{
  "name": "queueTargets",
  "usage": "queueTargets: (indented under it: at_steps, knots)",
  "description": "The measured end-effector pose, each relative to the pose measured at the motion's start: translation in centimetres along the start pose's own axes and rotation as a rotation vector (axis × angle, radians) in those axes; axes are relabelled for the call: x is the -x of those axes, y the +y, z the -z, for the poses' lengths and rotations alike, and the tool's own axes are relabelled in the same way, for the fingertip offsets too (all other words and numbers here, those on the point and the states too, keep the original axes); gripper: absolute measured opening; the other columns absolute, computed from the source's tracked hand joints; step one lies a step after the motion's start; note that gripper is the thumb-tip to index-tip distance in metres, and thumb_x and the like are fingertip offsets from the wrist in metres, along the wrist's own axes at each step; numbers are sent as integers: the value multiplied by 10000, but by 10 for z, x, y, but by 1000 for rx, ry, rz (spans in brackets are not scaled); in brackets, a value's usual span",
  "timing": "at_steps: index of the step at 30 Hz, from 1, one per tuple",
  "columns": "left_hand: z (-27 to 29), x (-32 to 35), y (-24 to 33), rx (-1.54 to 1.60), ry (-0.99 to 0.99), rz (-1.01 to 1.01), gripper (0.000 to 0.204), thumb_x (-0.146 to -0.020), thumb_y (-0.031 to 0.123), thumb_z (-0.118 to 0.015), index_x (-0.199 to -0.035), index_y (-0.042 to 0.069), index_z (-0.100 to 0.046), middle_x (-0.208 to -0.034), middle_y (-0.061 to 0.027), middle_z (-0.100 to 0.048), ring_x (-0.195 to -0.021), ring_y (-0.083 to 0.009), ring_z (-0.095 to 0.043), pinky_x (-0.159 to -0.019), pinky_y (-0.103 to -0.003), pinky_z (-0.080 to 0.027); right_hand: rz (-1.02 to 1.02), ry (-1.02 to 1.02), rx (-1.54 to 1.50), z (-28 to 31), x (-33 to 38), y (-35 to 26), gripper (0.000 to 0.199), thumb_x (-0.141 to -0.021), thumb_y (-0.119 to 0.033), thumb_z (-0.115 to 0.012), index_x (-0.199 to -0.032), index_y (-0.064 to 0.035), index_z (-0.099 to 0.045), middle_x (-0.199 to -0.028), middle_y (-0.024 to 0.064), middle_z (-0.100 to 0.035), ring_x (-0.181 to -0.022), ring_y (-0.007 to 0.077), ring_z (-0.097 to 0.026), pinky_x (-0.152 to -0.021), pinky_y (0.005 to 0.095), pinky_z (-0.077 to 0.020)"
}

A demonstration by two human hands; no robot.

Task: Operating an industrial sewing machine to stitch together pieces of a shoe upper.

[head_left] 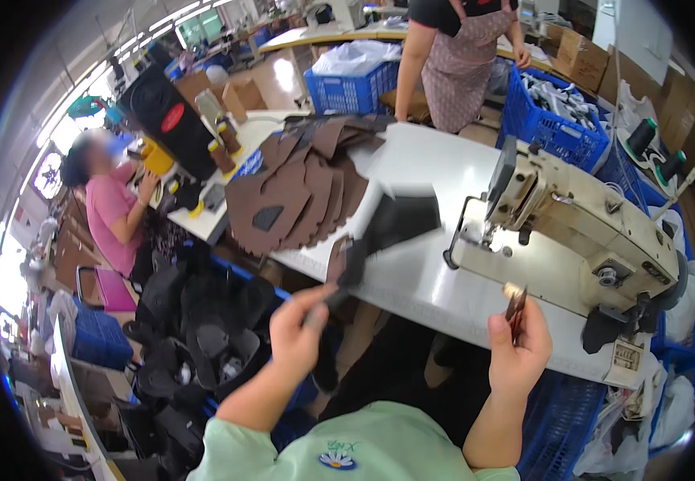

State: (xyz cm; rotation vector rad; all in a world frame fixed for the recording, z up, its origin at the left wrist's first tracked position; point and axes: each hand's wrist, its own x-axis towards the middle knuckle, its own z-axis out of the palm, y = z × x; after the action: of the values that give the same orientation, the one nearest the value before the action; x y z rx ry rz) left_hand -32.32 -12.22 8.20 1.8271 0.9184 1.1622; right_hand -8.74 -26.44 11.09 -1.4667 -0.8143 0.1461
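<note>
My left hand [297, 325] pinches the near end of a dark cut piece [399, 220], blurred by motion, which stretches over the white table. A brown edge shows beside its lower part. In my right hand [520, 345], raised at the table's front edge, are small thread snips [516, 305], dark red-brown and pointing up. Just beyond that hand stands a cream sewing machine [588, 224], its needle area to the left. Overlapping brown cut pieces with notched edges [299, 196] lie in a pile at the table's far left.
Blue crates [552, 120] stand behind the table, one holding white and grey pieces. Black items [203, 329] heap up at my left. A person in an apron [459, 64] stands across the table; another in pink [113, 208] works at the left. Thread cones [642, 136] stand behind the machine.
</note>
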Motion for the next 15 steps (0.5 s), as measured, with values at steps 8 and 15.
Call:
queueTargets:
  at_steps: [8, 15]
  knots:
    - [-16, -98, 20, 842, 96, 257, 201, -980, 88, -518, -1141, -22, -568, -1056, -81, -655, -979, -145, -619, -889, -290, -482, 37, -306, 97, -21, 19, -4, 509, -771, -106, -778, -1248, -30, -617, -839, 15, -567, -660, 81, -472, -605, 210, -429]
    - [-31, -109, 12, 913, 29, 243, 195, -977, 92, -540, -1123, -36, -565, -1026, -91, -666, -915, -132, -638, -829, -271, -512, 25, -540, 242, -43, 36, 5, 435, -801, -132, -736, -1211, -54, -612, -749, 58, -592, -631, 183, -596, -589, 292, -481]
